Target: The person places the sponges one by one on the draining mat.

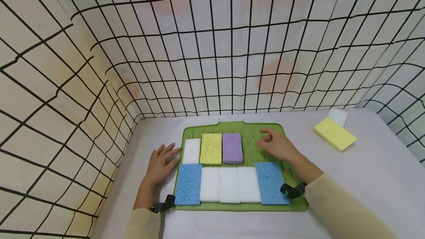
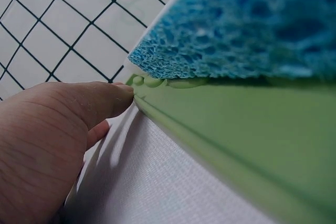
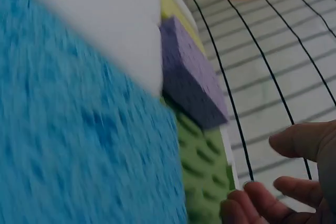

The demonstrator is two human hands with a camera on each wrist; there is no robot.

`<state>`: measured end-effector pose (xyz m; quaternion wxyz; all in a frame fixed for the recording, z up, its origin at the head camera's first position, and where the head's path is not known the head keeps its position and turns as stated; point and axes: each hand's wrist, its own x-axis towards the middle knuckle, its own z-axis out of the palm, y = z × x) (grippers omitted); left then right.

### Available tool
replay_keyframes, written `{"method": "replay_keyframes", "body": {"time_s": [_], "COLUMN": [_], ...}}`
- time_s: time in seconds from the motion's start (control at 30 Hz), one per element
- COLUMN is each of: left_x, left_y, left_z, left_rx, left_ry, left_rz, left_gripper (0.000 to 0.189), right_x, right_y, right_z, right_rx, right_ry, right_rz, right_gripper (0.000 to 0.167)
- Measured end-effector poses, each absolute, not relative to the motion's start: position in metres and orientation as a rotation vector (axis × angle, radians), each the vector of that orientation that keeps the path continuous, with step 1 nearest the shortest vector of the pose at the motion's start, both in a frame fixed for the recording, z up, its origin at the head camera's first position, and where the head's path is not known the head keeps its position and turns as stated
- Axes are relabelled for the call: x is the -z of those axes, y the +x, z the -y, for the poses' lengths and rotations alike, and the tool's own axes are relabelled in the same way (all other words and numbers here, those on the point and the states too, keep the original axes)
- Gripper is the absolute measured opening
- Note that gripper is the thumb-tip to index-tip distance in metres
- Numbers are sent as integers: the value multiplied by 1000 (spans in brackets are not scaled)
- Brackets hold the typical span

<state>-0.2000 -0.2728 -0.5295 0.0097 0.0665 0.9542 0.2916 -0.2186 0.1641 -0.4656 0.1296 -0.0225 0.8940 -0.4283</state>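
A green ridged mat bears sponges in two rows. The back row holds a white sponge, a yellow sponge and a purple sponge. In front lie a blue sponge, three white sponges and another blue sponge. My left hand rests at the mat's left edge, fingers spread. Above the mat's bare back right part hovers my right hand, its fingers bent loosely with nothing between them. The right wrist view shows this hand beyond the purple sponge.
To the right on the white cloth, a yellow sponge partly overlaps a white one. Black wire grid stands along the back and both sides. A black strap crosses each wrist.
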Motion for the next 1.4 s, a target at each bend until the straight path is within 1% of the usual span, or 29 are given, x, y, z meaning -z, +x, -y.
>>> {"method": "replay_keyframes", "body": {"time_s": [0.17,0.3,0.53,0.77,0.83,1.0,1.17,1.4], "left_x": [530,532,532,532,532,531,532,532], "left_y": [-200,-201,-202,-202,-202,-201,-201,-201], "left_z": [273,274,273,273,273,273,272,272], "left_rx": [-901,-907,-897,-891,-887,-891,-901,-894], "left_ry": [210,213,211,198,200,202,197,199], "left_rz": [-2983,-2986,-2990,-2985,-2986,-2992,-3003,-3002], "left_gripper": [44,44,44,44,44,44,44,44], "right_x": [465,470,478,479,481,489,493,485], "right_y": [-220,-220,-214,-208,-208,-205,-205,-201], "right_z": [-210,-251,-316,-361,-371,-384,-385,-383], "right_rx": [1323,1302,1238,1071,1025,957,964,898], "right_ry": [-74,-28,204,496,545,554,582,507], "right_rz": [-2681,-2804,-2948,-3019,-2994,-2897,-2869,-2828], "right_gripper": [68,67,70,71,72,75,77,80]}}
